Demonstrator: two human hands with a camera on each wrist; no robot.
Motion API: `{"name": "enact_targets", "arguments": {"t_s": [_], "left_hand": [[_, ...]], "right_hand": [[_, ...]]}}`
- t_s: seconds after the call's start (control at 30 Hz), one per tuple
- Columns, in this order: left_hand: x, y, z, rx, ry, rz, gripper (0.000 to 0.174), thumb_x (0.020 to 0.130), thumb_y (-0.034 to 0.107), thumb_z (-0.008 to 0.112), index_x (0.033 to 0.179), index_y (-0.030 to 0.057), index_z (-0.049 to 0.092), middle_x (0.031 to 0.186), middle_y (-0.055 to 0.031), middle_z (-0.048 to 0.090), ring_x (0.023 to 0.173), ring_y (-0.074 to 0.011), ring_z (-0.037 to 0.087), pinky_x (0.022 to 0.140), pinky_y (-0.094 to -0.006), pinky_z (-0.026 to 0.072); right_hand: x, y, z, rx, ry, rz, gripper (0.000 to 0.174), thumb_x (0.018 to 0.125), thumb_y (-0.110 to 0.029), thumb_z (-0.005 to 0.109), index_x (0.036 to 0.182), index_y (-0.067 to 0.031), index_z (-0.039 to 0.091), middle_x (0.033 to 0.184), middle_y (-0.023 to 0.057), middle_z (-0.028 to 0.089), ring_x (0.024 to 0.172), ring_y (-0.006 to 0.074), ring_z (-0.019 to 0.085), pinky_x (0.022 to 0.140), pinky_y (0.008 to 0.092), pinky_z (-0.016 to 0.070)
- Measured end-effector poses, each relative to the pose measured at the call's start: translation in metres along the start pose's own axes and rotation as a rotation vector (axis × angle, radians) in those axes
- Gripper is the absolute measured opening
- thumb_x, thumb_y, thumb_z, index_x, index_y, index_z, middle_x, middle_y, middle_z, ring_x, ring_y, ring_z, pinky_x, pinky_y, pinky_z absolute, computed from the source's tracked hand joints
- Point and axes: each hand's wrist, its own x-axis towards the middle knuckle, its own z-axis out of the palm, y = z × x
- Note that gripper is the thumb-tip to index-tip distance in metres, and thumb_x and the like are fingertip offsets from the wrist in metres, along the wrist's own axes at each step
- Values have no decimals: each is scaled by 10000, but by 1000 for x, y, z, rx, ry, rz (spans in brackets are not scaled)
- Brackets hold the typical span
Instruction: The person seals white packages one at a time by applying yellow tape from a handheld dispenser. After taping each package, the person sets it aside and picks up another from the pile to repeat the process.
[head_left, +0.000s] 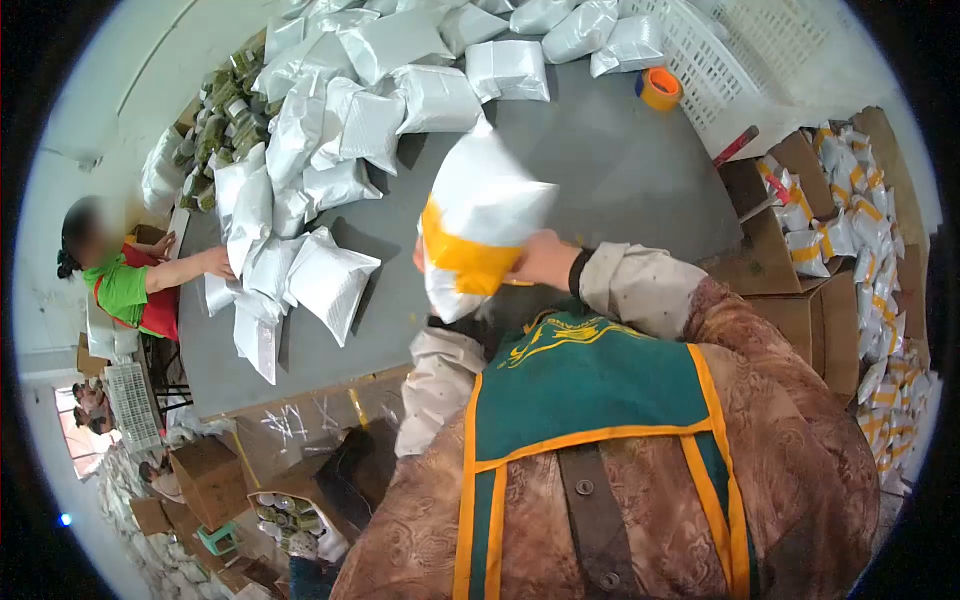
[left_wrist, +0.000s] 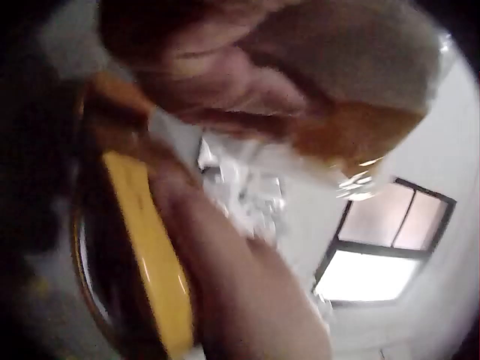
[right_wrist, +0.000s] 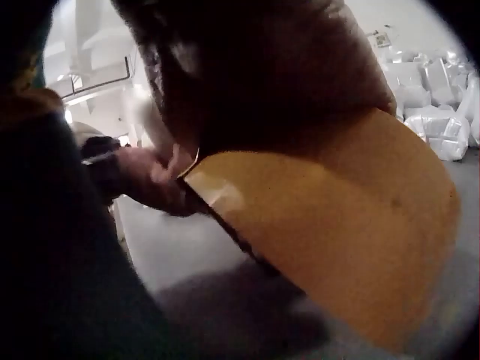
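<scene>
A plump white plastic parcel (head_left: 485, 190), wrapped with a wide band of yellow tape (head_left: 462, 250), is raised above the grey table. My right hand (head_left: 545, 260) grips its right side, low down by the tape. On the other side my left hand (left_wrist: 232, 79) holds the parcel; in the head view most of that hand is hidden behind it. The left wrist view is blurred and shows a shiny yellow band (left_wrist: 150, 255) beside a hand. Taped yellow surface (right_wrist: 337, 217) fills much of the right wrist view.
White parcels (head_left: 330, 120) lie heaped along the back and left of the grey table (head_left: 620, 170). An orange tape roll (head_left: 659, 89) sits near a white crate (head_left: 700, 60). Across the left side, another person (head_left: 135, 275) touches the heap. Taped parcels (head_left: 850, 230) fill boxes at right.
</scene>
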Motion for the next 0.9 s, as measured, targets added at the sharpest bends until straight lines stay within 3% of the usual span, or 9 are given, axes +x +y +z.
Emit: {"name": "enact_targets", "arguments": {"t_s": [0.03,0.2,0.27,0.33,0.4,0.53,0.6,0.7,0.9], "left_hand": [[8,7,14,-203,-105,-7,519,969,458,413,1368,127,408,1350,-131,482,1103,-286,551,834,-407,520],[16,62,20,-713,-455,-228,518,967,447,414,1376,129,416,1406,-122,440,1154,-295,519,876,-412,505],[12,69,24,-589,-303,-171,533,961,464,412,1376,128,425,1411,-124,438,1193,-312,503,933,-435,480],[6,83,60,-421,-68,-107,555,960,486,398,1386,131,416,1415,-123,438,1235,-324,479,984,-461,451],[0,66,68,-293,-5,-109,630,970,543,335,1440,123,334,1409,-115,452,1289,-321,440,1046,-488,389],[0,20,78,218,86,-403,613,940,431,540,1398,64,362,1335,-97,509,1194,-249,519,1041,-404,393],[-10,47,85,955,-122,-262,741,806,445,714,1348,25,433,1306,-168,503,1156,-304,517,1024,-413,390],[-20,94,28,1656,-129,275,767,735,410,776,1330,34,471,1316,-235,463,1224,-373,437,1062,-458,330],[-10,229,-170,1768,684,326,945,683,555,768,1385,36,409,1405,-298,361,1306,-463,307,1081,-528,254]], "right_hand": [[-1,10,5,91,135,-148,485,774,-461,598,872,7,674,848,224,669,838,382,653,730,453,515],[3,31,-35,-203,-49,314,533,768,-504,648,970,-12,624,905,194,670,835,351,650,756,464,499],[-5,49,-42,-216,68,270,490,790,-477,651,983,-28,609,1029,192,644,933,319,631,830,451,488],[-15,33,-66,-175,287,166,455,826,-432,640,1047,-37,596,1154,185,604,1038,298,598,898,436,471],[-8,69,-27,687,-4,-33,455,884,-395,596,1178,-51,551,1252,146,552,1126,268,550,965,416,437],[-4,-5,-57,1742,41,433,485,996,-371,458,1367,-60,430,1343,62,508,1231,178,488,1049,339,385],[-19,-5,-81,1444,106,23,589,977,-407,472,1424,-45,345,1407,88,454,1295,184,440,1080,325,355],[-50,28,-122,1610,263,332,611,950,-346,530,1418,-10,327,1416,177,396,1329,248,389,1094,397,345],[-211,90,-310,1348,988,120,634,972,-356,444,1440,25,250,1472,229,285,1378,311,284,1143,434,229]]}}
